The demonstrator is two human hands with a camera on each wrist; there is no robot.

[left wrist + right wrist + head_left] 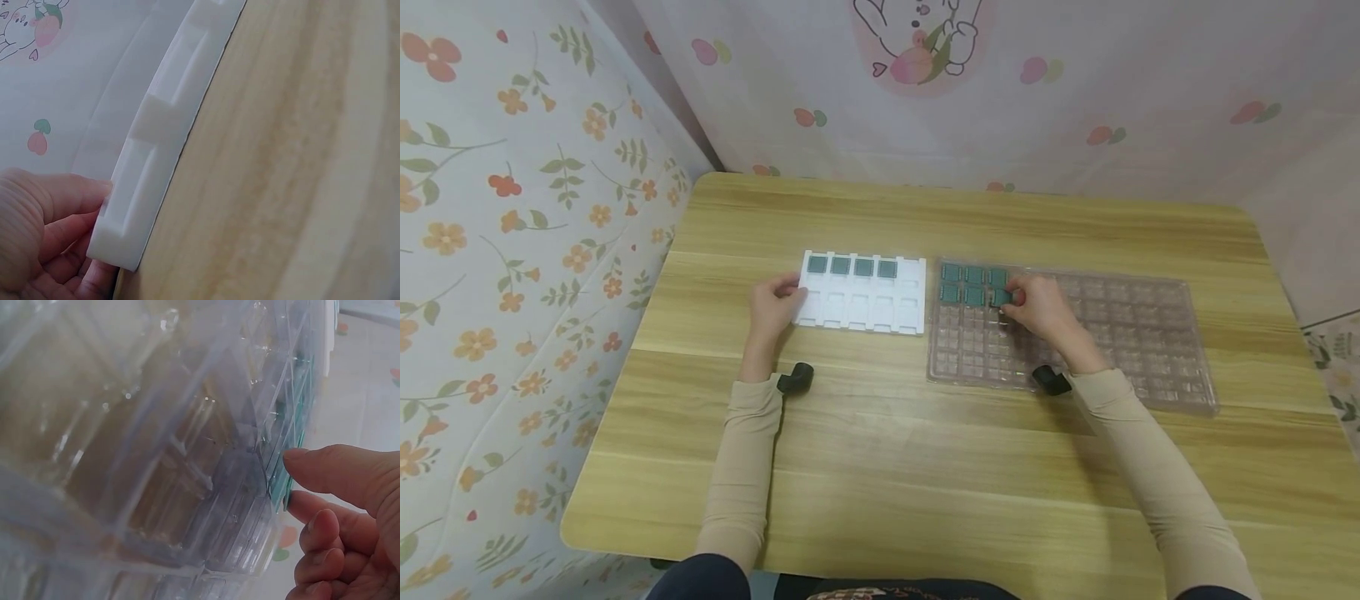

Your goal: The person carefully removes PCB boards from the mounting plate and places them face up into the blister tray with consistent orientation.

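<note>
My left hand (773,307) pinches the left edge of a white compartment tray (912,315). In the left wrist view, the thumb lies on the top of the tray's end (119,244), and the other fingers curl below. Several square green circuit boards (840,266) sit in this tray's back row. To its right lies a clear plastic tray (1150,354) with many pockets. My right hand (1043,308) reaches over it and pinches a small green circuit board (998,297) at its near row of boards. In the right wrist view, thumb and index finger hold that board (289,490) by its edge.
More green boards (951,272) sit in the clear tray's back left pockets. Both trays lie on a wood-grain table (880,467). A black wrist camera (1051,380) hangs over the clear tray's front edge. Patterned curtains (1075,100) stand behind and at the left.
</note>
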